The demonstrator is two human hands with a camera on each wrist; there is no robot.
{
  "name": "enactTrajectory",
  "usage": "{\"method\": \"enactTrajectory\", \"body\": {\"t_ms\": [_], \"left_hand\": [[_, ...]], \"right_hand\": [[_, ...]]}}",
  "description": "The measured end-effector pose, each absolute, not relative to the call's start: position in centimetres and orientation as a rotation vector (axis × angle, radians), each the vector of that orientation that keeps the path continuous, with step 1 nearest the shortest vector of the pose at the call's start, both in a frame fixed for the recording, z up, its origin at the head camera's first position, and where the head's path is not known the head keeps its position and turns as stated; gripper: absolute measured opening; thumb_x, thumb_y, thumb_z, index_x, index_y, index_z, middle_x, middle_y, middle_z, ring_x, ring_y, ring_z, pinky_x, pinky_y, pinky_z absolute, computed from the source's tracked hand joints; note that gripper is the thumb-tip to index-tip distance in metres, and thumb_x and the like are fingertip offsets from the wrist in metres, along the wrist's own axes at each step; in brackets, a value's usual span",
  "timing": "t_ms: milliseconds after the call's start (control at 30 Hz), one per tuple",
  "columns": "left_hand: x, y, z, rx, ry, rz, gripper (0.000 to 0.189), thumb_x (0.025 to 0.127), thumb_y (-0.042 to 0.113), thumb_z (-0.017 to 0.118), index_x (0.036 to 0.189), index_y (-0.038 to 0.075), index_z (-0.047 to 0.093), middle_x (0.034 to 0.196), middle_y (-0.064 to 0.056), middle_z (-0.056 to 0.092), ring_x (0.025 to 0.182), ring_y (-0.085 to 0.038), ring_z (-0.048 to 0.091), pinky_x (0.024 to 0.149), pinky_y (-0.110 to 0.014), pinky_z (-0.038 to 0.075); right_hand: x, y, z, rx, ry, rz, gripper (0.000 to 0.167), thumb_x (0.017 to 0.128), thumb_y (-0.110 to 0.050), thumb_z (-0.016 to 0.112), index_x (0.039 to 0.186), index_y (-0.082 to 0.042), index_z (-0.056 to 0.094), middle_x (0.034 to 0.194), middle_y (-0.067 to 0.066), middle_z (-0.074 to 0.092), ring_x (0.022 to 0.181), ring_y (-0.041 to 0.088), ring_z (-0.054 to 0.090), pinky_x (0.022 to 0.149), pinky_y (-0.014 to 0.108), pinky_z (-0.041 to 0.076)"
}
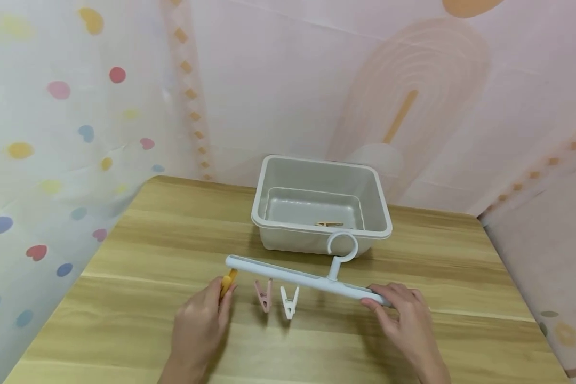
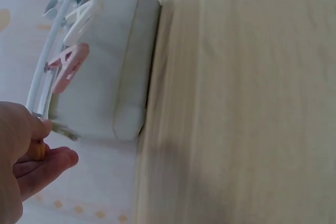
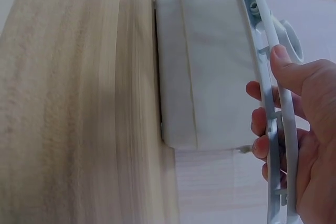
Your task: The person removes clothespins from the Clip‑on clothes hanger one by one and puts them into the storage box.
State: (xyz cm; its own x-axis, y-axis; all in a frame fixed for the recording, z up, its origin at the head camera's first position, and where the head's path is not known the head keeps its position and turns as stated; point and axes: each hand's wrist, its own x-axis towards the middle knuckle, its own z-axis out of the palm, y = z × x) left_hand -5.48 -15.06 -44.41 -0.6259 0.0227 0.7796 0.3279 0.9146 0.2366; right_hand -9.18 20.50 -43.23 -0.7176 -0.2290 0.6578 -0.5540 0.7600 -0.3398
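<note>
The white plastic hanger (image 1: 288, 274) is held above the wood-grain table (image 1: 163, 245), in front of the gray tub (image 1: 293, 240). The right hand (image 1: 405, 320) has its thumb and fingers clamped on the hanger's right end; the left hand (image 1: 199, 320) pinches the yellow clip (image 1: 228, 282) between thumb and fingers, just below the left end. Whether this clip engages the rail cannot be told. The step in hand appears to be work on this clip at the rail. Keep the right grip firm, since the far end is likely to dip or twist under load. Align the clip squarely with the rail, and ease finger pressure gradually to avoid a sudden snap. Keep the left knuckles away from the pink clip (image 1: 264, 296) and white clip (image 1: 290, 303), which hang from the rail. Orientation: the hanger's long axis runs left to right, its left end farther from the person than its right. The hook (image 1: 334, 268) points upward, its open gap toward the left.
</note>
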Motion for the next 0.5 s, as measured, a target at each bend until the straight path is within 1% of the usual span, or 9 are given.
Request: {"method": "enactTrajectory", "body": {"t_ms": [67, 133, 167, 233, 300, 367, 433, 500], "left_hand": [[-5.6, -14.9, -44.4, -0.246, -2.204, -0.409, 0.041, 0.106, 0.026, 0.051, 0.091, -0.01, 0.065, 0.067, -0.019, 0.069, 0.048, -0.026, 0.063, 0.042, -0.033, 0.051], [-5.7, -14.8, -44.3, -0.243, -2.197, -0.377, 0.048, 0.108, 0.028, 0.043, 0.09, -0.011, 0.064, 0.066, -0.02, 0.068, 0.047, -0.026, 0.062, 0.041, -0.033, 0.05], [-5.7, -14.7, -44.2, -0.239, -2.196, -0.377, 0.046, 0.108, 0.026, 0.045, 0.09, -0.011, 0.064, 0.065, -0.019, 0.068, 0.046, -0.025, 0.062, 0.04, -0.032, 0.05], [-5.8, -14.7, -44.0, -0.235, -2.196, -0.395, 0.034, 0.102, 0.019, 0.056, 0.089, -0.011, 0.064, 0.063, -0.018, 0.067, 0.044, -0.022, 0.06, 0.039, -0.029, 0.049], [-5.8, -14.7, -43.7, -0.226, -2.212, -0.464, 0.023, 0.093, 0.011, 0.068, 0.087, -0.01, 0.065, 0.059, -0.014, 0.065, 0.043, -0.016, 0.057, 0.039, -0.022, 0.046], [-5.7, -14.7, -43.5, -0.199, -2.229, -0.58, 0.017, 0.083, 0.005, 0.077, 0.086, -0.008, 0.066, 0.058, -0.009, 0.065, 0.044, -0.01, 0.056, 0.041, -0.015, 0.044], [-5.6, -14.5, -43.4, -0.151, -2.255, -0.755, 0.015, 0.081, 0.003, 0.081, 0.084, -0.003, 0.067, 0.06, -0.005, 0.066, 0.047, -0.004, 0.056, 0.045, -0.01, 0.044], [-5.4, -14.3, -43.3, -0.087, -2.275, -1.013, 0.012, 0.084, 0.005, 0.08, 0.084, 0.0, 0.068, 0.064, -0.003, 0.07, 0.051, -0.001, 0.061, 0.05, -0.009, 0.048]], "right_hand": [[-9.0, 20.4, -43.1, 0.568, -2.366, 0.68, 0.029, 0.068, -0.022, 0.088, 0.095, -0.019, 0.078, 0.079, -0.011, 0.072, 0.073, 0.007, 0.061, 0.078, 0.023, 0.036], [-8.8, 20.3, -43.1, 0.559, -2.378, 0.652, 0.028, 0.07, -0.023, 0.087, 0.096, -0.019, 0.078, 0.079, -0.011, 0.072, 0.071, 0.006, 0.059, 0.077, 0.022, 0.035], [-8.7, 20.2, -43.1, 0.556, -2.381, 0.642, 0.027, 0.071, -0.023, 0.087, 0.096, -0.018, 0.078, 0.079, -0.011, 0.072, 0.071, 0.006, 0.059, 0.077, 0.022, 0.035], [-8.6, 20.1, -43.2, 0.549, -2.38, 0.643, 0.027, 0.072, -0.023, 0.086, 0.097, -0.018, 0.077, 0.08, -0.01, 0.072, 0.072, 0.007, 0.06, 0.078, 0.022, 0.035], [-8.5, 20.0, -43.3, 0.537, -2.372, 0.653, 0.027, 0.073, -0.023, 0.086, 0.098, -0.017, 0.077, 0.082, -0.01, 0.073, 0.074, 0.009, 0.061, 0.08, 0.023, 0.035], [-8.4, 20.0, -43.3, 0.525, -2.361, 0.675, 0.028, 0.073, -0.022, 0.086, 0.098, -0.017, 0.077, 0.084, -0.009, 0.073, 0.078, 0.011, 0.064, 0.083, 0.025, 0.036], [-8.4, 20.0, -43.4, 0.516, -2.354, 0.683, 0.028, 0.072, -0.022, 0.086, 0.098, -0.017, 0.076, 0.084, -0.009, 0.073, 0.079, 0.012, 0.064, 0.083, 0.025, 0.036], [-8.4, 20.0, -43.4, 0.512, -2.353, 0.68, 0.028, 0.072, -0.022, 0.086, 0.098, -0.016, 0.076, 0.084, -0.008, 0.073, 0.079, 0.012, 0.064, 0.084, 0.025, 0.036]]}}
